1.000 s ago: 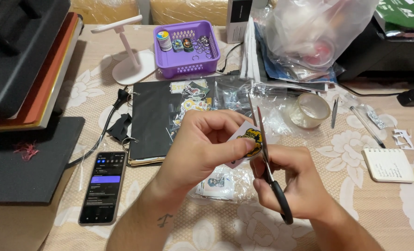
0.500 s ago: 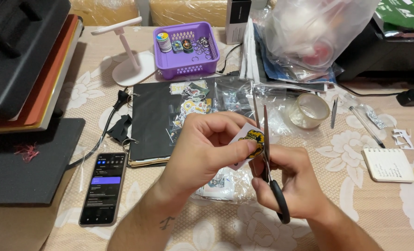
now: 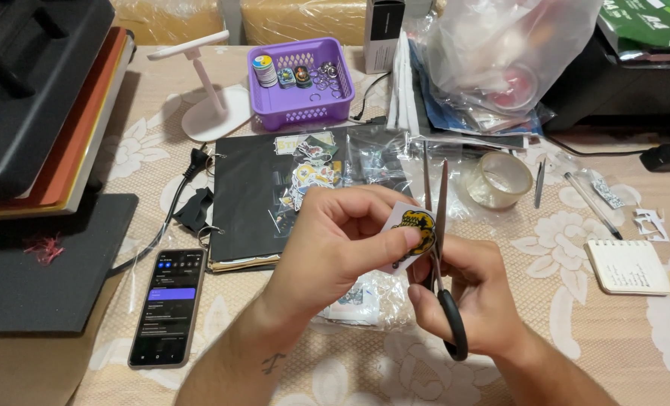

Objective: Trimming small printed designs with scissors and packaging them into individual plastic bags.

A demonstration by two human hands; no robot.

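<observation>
My left hand (image 3: 335, 244) pinches a small yellow and black sticker on white backing (image 3: 412, 230) between thumb and fingers, over the middle of the table. My right hand (image 3: 476, 297) grips black-handled scissors (image 3: 440, 256) with the blades pointing up and slightly apart, right beside the sticker's right edge. Under both hands lies a clear plastic bag with more stickers (image 3: 361, 297). Behind them a black binder (image 3: 248, 199) lies open, with sticker packets in clear sleeves (image 3: 335, 162) on it.
A phone (image 3: 168, 304) with its screen lit lies at the left. A purple basket (image 3: 301, 83), white stand (image 3: 211, 98), tape roll (image 3: 499, 180), pens (image 3: 590, 204), small notepad (image 3: 628, 267) and plastic bags (image 3: 500, 68) surround the work spot. A black press machine (image 3: 34, 98) fills the left side.
The scissors have swung from a tilt to nearly upright, blades now slightly apart beside the sticker. My left hand has turned the sticker a little.
</observation>
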